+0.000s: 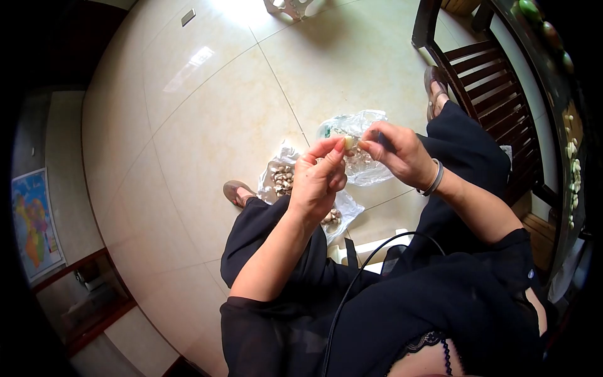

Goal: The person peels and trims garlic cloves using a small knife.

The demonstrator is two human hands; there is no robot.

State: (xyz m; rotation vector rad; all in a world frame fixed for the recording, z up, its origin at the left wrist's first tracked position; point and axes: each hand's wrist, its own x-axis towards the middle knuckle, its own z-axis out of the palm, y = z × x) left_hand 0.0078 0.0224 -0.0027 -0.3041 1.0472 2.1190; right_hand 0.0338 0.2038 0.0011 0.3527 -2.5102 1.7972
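A colourful map (36, 226) hangs at the far left of the frame. Near the centre, on the tiled floor (207, 132), I see garlic-like bulbs (282, 181) lying in a white bag (264, 183). Just above and right of them, the left hand (317, 176) pinches a pale clove (349, 143) between thumb and forefinger, in the middle of the frame. Behind it lies a clear plastic bag (370, 178). The right hand (402, 154), a band at its wrist, has curled fingers close beside the clove; I can't tell whether they grip anything. Along the right edge, more pale cloves (575, 169) lie on a dark counter (555, 85)
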